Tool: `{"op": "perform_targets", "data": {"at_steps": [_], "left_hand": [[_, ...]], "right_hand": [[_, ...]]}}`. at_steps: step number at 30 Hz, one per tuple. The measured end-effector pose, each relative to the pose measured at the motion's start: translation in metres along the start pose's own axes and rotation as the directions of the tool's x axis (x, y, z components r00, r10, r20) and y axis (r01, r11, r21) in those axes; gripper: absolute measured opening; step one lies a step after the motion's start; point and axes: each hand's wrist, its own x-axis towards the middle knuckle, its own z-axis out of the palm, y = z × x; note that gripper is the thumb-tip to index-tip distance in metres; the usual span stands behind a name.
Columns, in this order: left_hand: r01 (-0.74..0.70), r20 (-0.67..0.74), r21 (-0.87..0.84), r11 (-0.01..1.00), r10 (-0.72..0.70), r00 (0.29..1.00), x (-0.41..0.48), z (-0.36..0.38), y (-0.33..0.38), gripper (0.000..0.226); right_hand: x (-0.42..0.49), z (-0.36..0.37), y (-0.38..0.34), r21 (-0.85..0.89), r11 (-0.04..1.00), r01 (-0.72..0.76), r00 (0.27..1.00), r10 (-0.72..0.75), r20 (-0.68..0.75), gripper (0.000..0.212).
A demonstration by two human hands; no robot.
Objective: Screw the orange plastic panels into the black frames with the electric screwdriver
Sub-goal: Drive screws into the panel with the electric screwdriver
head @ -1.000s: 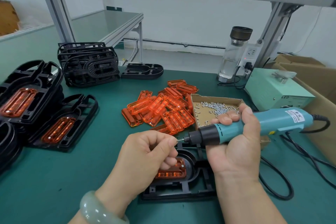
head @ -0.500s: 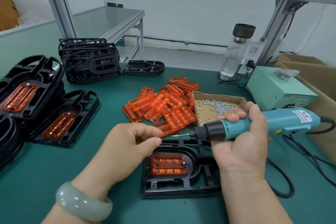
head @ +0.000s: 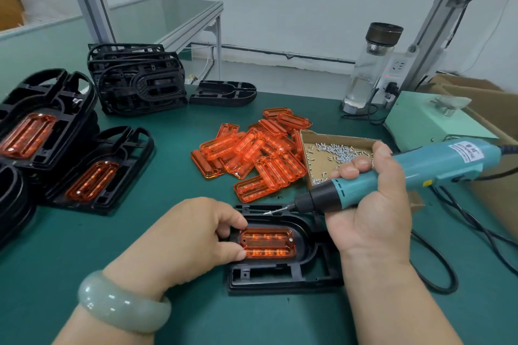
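A black frame point(head: 280, 274) lies on the green mat in front of me with an orange panel point(head: 267, 244) seated in its oval recess. My left hand point(head: 190, 235) pinches the panel's left end between thumb and index finger. My right hand point(head: 370, 218) grips the teal electric screwdriver point(head: 448, 165), held nearly level, its bit with a small screw on the tip hovering just above the frame's far edge. One screw head shows at the panel's right end.
A pile of loose orange panels point(head: 252, 154) lies behind the frame, next to a cardboard tray of screws point(head: 330, 154). Frames with panels point(head: 92, 176) sit at left, bare frames point(head: 134, 81) stacked behind. A glass bottle point(head: 370, 70), power unit point(head: 426, 120) and black cable point(head: 437, 274) are at right.
My left hand left the screwdriver tip and dropped onto the panel's left end. The screwdriver, now carrying a screw, moved a little right and lower toward the frame.
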Motion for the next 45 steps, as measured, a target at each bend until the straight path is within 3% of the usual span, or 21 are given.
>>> {"op": "perform_targets", "data": {"at_steps": [11, 38, 45], "left_hand": [[-0.044, -0.010, -0.011, 0.999, 0.044, 0.999, 0.002, 0.015, 0.010, 0.048], [-0.029, -0.019, 0.012, 1.000, 0.029, 0.999, 0.001, 0.016, 0.013, 0.043], [-0.028, -0.020, 0.014, 1.000, 0.028, 0.999, 0.000, 0.016, 0.013, 0.043]], "right_hand": [[-0.003, 0.000, 0.005, -0.151, 0.988, -0.005, 0.997, 0.016, 0.074, 0.010], [-0.016, 0.007, 0.011, -0.317, 0.941, 0.121, 0.968, -0.041, 0.246, 0.011], [-0.019, 0.010, 0.011, -0.338, 0.929, 0.148, 0.924, -0.008, 0.382, 0.017]]}}
